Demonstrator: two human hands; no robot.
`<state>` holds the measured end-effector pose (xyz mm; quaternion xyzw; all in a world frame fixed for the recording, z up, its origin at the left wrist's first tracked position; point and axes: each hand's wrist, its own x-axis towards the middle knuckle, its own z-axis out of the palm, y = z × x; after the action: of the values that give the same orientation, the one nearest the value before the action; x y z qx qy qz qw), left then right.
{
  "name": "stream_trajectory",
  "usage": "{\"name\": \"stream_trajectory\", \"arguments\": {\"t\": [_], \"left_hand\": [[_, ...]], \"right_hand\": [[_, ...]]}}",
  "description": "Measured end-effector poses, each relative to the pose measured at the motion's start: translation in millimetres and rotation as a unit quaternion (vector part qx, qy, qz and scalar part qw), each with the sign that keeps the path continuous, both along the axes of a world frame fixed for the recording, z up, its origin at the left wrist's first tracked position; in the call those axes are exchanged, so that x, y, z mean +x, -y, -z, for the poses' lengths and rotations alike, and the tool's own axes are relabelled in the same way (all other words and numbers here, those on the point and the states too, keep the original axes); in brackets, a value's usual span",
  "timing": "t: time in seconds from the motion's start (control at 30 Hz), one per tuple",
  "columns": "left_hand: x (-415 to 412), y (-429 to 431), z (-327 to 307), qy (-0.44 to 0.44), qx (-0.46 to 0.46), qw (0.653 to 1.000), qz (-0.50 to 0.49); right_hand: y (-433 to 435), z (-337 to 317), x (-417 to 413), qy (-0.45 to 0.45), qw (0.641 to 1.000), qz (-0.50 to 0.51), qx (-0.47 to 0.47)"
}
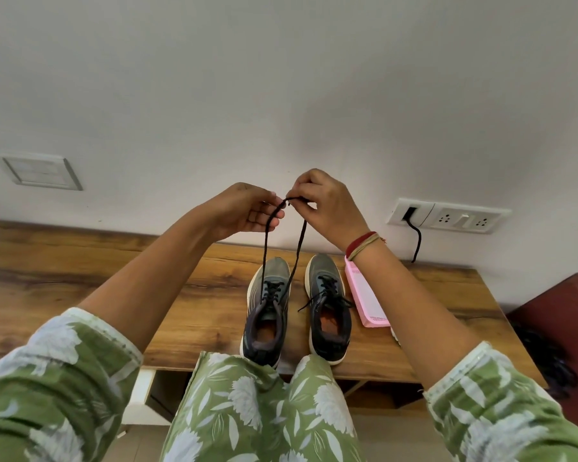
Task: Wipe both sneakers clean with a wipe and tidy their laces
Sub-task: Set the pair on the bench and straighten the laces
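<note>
In the centre of the frame, the left hand (244, 208) and right hand (327, 208) each pinch one end of a lace (264, 255) between curled fingers. The strands run taut down to the sneaker (267, 305) at lower centre. It stands beside the other sneaker (329, 308) on the wooden surface (114, 281).

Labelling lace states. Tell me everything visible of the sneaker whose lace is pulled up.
The sneaker has a grey-green mesh-looking toe, a darker heel, white sole and orange insole. It stands upright on the wooden bench, toe towards the wall, heel at the near edge. Its black lace is untied, both strands drawn taut upward, held by the left hand and right hand. The other sneaker stands beside it, apart.
</note>
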<state>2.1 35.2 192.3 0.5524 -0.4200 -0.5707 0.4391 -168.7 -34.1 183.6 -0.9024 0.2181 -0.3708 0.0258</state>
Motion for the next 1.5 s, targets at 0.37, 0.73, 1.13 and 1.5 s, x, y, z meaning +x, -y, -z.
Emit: {"name": "stream_trajectory", "arguments": {"t": [0.37,0.73,1.13,1.5], "left_hand": [[-11,0,11,0.084,-0.133,0.987,-0.046],[2,1,26,0.201,-0.181,0.949,-0.160],[3,-3,34,-0.304,-0.011,0.935,-0.185],[12,-4,65,0.166,-0.120,0.964,-0.167]], "right_hand": [[-6,18,5,0.177,0.969,0.017,0.170],[-14,23,7,0.381,0.764,-0.009,0.520],[-21,30,9,0.484,0.563,-0.103,0.662],[-6,45,-14,0.244,0.780,0.031,0.576]]}}
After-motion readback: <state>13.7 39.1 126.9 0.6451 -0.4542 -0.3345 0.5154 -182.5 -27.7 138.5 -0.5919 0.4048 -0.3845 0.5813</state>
